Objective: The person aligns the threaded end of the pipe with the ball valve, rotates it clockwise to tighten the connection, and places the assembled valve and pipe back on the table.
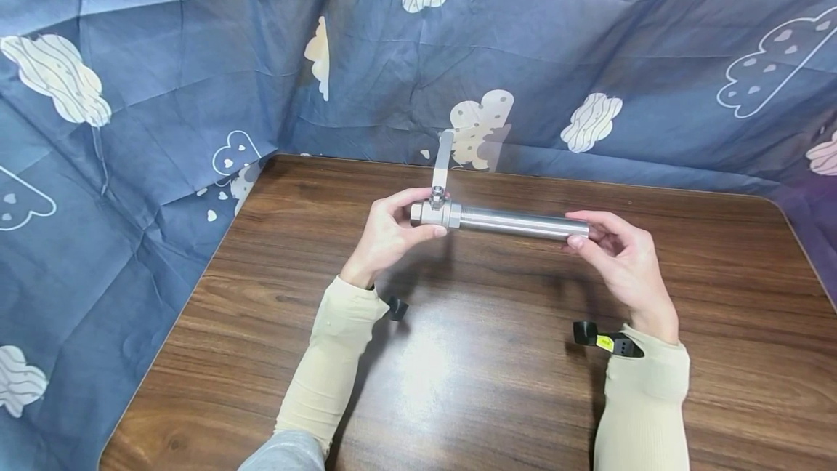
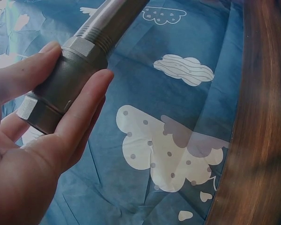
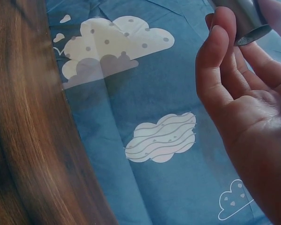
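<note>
Right hand (image 1: 626,262) pinches free end of metal pipe (image 1: 513,222), left hand (image 1: 382,235) grips valve (image 1: 446,215), both parts raised over bench (image 1: 261,369). Joining looks mostly done; thread (image 2: 94,38) shows beside valve, maybe tightening left. Lever (image 1: 443,155) juts out beyond.

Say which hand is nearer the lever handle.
Left. The left hand grips the valve at the base of the lever handle; the right hand holds the pipe's opposite end.
</note>
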The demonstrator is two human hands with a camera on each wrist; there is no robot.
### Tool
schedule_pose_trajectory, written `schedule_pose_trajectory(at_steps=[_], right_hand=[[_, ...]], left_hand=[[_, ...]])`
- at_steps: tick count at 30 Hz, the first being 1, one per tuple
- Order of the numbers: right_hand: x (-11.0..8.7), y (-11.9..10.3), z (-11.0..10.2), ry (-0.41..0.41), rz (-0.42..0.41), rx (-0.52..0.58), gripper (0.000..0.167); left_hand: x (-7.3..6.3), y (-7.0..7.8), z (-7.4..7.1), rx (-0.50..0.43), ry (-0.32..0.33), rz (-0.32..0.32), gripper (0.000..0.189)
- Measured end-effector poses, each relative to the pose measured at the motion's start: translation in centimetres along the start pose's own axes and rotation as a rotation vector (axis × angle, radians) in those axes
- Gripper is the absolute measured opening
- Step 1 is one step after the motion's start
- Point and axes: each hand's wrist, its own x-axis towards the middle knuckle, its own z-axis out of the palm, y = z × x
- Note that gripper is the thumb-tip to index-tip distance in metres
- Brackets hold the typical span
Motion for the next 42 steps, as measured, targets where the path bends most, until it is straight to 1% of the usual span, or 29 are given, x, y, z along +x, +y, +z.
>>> schedule_pose_trajectory(at_steps=[5, 12, 19, 21, 27, 33, 38, 42], right_hand=[[0.03, 0.05, -0.09, 0.006, 0.014, -0.036, 0.031], [0.03, 0.07, -0.15, 0.005, 0.003, -0.065, 0.029], [0.08, -0.02, -0.03, 0.021, 0.01, -0.093, 0.029], [0.11, -0.02, 0.01, 0.018, 0.002, -0.058, 0.03], [0.18, 0.1, 0.23, -0.02, -0.036, 0.145, 0.038], [0.2, 0.28, 0.34, -0.058, -0.099, 0.252, 0.05], [0.19, 0.3, 0.28, -0.073, -0.114, 0.29, 0.054], [0.2, 0.32, 0.25, -0.064, -0.12, 0.274, 0.053]], left_hand=[[0.03, -0.11, 0.0, -0.001, -0.001, 0.003, 0.055], [0.01, -0.01, 0.04, 0.01, 0.0, 0.008, 0.055], [0.05, -0.06, 0.06, -0.006, 0.007, -0.01, 0.055], [0.07, -0.05, 0.07, -0.006, 0.009, -0.01, 0.055], [0.0, 0.08, 0.03, 0.012, 0.024, -0.007, 0.055], [-0.02, 0.03, -0.05, 0.045, 0.031, 0.0, 0.054], [0.01, -0.03, -0.08, 0.034, 0.031, 0.005, 0.054], [0.02, -0.06, -0.1, 0.027, 0.029, 0.005, 0.055]])
